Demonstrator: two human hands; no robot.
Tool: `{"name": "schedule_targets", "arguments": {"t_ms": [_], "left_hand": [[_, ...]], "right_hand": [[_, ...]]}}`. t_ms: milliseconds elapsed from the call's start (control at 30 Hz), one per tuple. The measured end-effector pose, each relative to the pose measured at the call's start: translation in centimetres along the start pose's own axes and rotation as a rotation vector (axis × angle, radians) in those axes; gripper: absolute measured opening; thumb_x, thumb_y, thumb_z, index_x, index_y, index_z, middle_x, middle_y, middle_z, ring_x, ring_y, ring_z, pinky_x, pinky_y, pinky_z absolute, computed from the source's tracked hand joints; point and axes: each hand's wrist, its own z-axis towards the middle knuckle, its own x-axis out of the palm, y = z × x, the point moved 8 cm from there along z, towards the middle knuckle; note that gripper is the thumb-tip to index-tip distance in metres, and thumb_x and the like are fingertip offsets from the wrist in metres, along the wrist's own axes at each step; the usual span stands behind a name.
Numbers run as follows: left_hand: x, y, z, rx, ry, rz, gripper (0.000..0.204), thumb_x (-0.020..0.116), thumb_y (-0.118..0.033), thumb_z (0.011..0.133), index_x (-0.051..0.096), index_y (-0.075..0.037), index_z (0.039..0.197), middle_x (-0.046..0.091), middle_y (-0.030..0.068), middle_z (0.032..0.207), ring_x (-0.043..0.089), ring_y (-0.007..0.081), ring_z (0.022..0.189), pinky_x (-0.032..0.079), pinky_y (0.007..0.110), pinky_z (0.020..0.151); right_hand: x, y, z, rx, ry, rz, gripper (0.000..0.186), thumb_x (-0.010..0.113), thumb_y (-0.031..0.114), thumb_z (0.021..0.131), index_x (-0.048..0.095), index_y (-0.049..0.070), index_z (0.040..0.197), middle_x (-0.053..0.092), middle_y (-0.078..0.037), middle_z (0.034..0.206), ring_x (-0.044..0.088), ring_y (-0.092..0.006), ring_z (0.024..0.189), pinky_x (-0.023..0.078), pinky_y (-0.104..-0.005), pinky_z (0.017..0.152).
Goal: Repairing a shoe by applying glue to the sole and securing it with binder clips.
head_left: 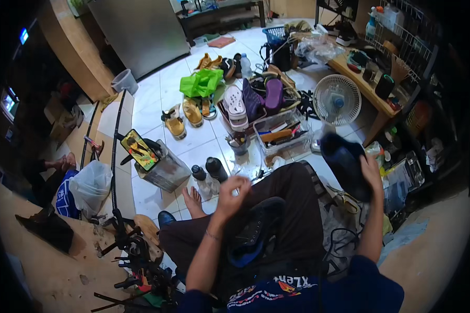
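Observation:
My left hand [234, 190] hangs in the air above my lap, its fingers curled together; anything between them is too small to make out. At the right, my right hand [369, 169] grips a blurred dark object [342, 164], apparently a shoe or shoe part, held up beside my knee. A black lace-up shoe [253, 235] with a blue lining lies in my lap. Two dark-capped bottles [214, 172] stand by my bare foot [193, 202]. Yellow-handled scissors [347, 203] lie beside my right leg, partly under the dark object.
Ahead are piled shoes [235, 107], a green bag [201, 81], a tool box [282, 138], a fan [337, 100], a phone [140, 150] on a metal can [169, 172] and a cluttered bench [365, 70]. At left are another person's feet [62, 163], a plastic bag [90, 185] and assorted tools [136, 261].

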Motion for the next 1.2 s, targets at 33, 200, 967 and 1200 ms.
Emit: {"name": "schedule_targets", "arguments": {"t_ms": [33, 200, 967, 1200], "left_hand": [[0.5, 0.4, -0.1, -0.013, 0.008, 0.006, 0.019, 0.065, -0.011, 0.09, 0.066, 0.001, 0.075, 0.068, 0.0116, 0.088, 0.064, 0.0195, 0.085, 0.047, 0.03, 0.081], [-2.8, 8.9, 14.1, -0.177, 0.025, 0.046, 0.03, 0.051, -0.023, 0.1, 0.07, -0.001, 0.092, 0.068, 0.0025, 0.087, 0.059, 0.0107, 0.076, 0.047, 0.027, 0.068], [-3.1, 34.3, 22.3, -1.187, 0.275, 0.083, 0.063, 0.077, -0.041, 0.08, 0.057, 0.001, 0.122, 0.061, 0.0166, 0.125, 0.062, 0.0346, 0.108, 0.054, 0.052, 0.086], [-11.1, 30.4, 24.4, -0.955, -0.022, -0.012, 0.049, 0.081, -0.021, 0.07, 0.064, 0.005, 0.109, 0.069, 0.0126, 0.095, 0.069, 0.0226, 0.073, 0.057, 0.039, 0.067]], "right_hand": [[-0.4, -2.5, -3.0, -0.006, 0.053, 0.044, 0.041, 0.046, 0.029, 0.097, 0.056, -0.004, 0.12, 0.059, -0.029, 0.118, 0.055, -0.0409, 0.115, 0.041, -0.0422, 0.097], [2.8, -9.3, -12.6, 0.289, 0.656, -0.177, 0.054, 0.057, 0.043, 0.091, 0.059, -0.005, 0.117, 0.064, -0.029, 0.105, 0.062, -0.0402, 0.103, 0.047, -0.0426, 0.089], [33.2, 17.2, 26.0, 0.369, -0.113, 0.39, 0.093, 0.079, 0.048, 0.063, 0.044, 0.004, 0.137, 0.062, -0.025, 0.121, 0.061, -0.0417, 0.111, 0.046, -0.0471, 0.097], [28.9, 29.3, 21.9, -0.166, -0.049, 0.786, 0.089, 0.083, 0.04, 0.069, 0.04, 0.002, 0.137, 0.063, -0.023, 0.12, 0.064, -0.0358, 0.107, 0.049, -0.0434, 0.094]]}}
